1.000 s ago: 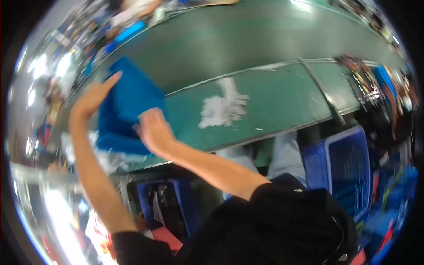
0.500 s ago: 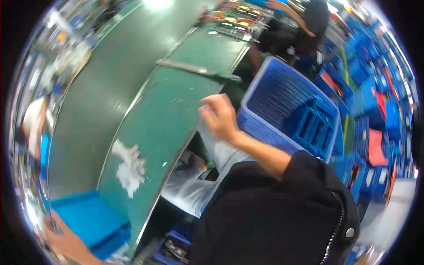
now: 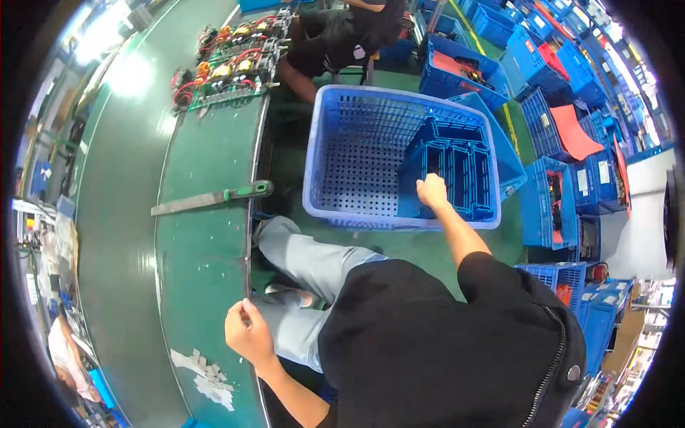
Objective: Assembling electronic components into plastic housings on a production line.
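The right hand [image 3: 432, 192] grips a blue compartment tray [image 3: 451, 171] standing inside the big blue crate [image 3: 342, 153]. The left hand [image 3: 248, 332], loosely curled and empty, rests at the green table [image 3: 203, 242] edge, near a green-handled tool [image 3: 212, 199].

Green floor [image 3: 421, 246] is stretching under stacked blue crates [image 3: 564, 64], a long green workbench [image 3: 203, 235] is curving along the left, bright overhead light is glaring off it.

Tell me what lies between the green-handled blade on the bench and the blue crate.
In the head view, only the bench edge and bare green floor lie between the green-handled blade and the blue crate; nothing stands there.
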The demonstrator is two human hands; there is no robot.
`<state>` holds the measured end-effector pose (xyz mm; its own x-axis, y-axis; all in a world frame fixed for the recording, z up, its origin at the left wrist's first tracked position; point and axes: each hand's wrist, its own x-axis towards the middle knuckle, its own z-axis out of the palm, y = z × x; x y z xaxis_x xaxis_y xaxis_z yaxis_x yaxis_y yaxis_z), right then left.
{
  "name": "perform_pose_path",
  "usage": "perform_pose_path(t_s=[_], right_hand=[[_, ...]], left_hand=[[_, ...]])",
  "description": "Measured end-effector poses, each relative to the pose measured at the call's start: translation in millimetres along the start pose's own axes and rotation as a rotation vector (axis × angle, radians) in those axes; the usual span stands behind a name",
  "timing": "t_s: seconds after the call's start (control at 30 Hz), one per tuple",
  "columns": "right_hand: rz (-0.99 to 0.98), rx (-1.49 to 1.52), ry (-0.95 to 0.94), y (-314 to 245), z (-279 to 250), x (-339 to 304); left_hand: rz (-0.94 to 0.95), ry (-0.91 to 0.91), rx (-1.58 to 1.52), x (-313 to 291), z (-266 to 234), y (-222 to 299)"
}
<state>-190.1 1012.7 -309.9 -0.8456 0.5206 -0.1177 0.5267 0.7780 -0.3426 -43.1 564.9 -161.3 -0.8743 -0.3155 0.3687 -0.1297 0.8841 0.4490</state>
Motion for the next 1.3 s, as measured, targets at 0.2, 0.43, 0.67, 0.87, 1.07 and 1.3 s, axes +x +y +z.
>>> perform_pose_path(t_s=[0.2, 0.43, 0.67, 0.87, 1.07, 1.3], right_hand=[[-0.250, -0.080, 0.094, -1.8, -54.1, -13.4], [-0.254, 0.312, 0.009, -67.8, -279.6, -55.0], [-0.871, 0.267, 0.481, -181.6, -328.9, -145.2], [-1.674, -0.020, 0.507, -286.7, -259.8, -153.0], [-2.315, 0.188, 0.793, -342.9, -142.1, -194.9], [-2.243, 0.228, 0.320, -329.2, -67.7, -212.7]], left_hand=[[-0.108, -0.041, -0.072, -2.5, -21.2, 7.3], [-0.060, -0.120, -0.339, 27.3, -30.6, 32.6], [-0.112, -0.161, -0.643, 69.9, -73.6, 38.5], [-0.436, -0.103, -1.166, 139.4, -158.4, 31.4], [-0.857, -0.113, -1.219, 106.0, -197.1, -30.3], [-0.842, 0.445, -0.995, 69.7, -130.4, -64.6]])
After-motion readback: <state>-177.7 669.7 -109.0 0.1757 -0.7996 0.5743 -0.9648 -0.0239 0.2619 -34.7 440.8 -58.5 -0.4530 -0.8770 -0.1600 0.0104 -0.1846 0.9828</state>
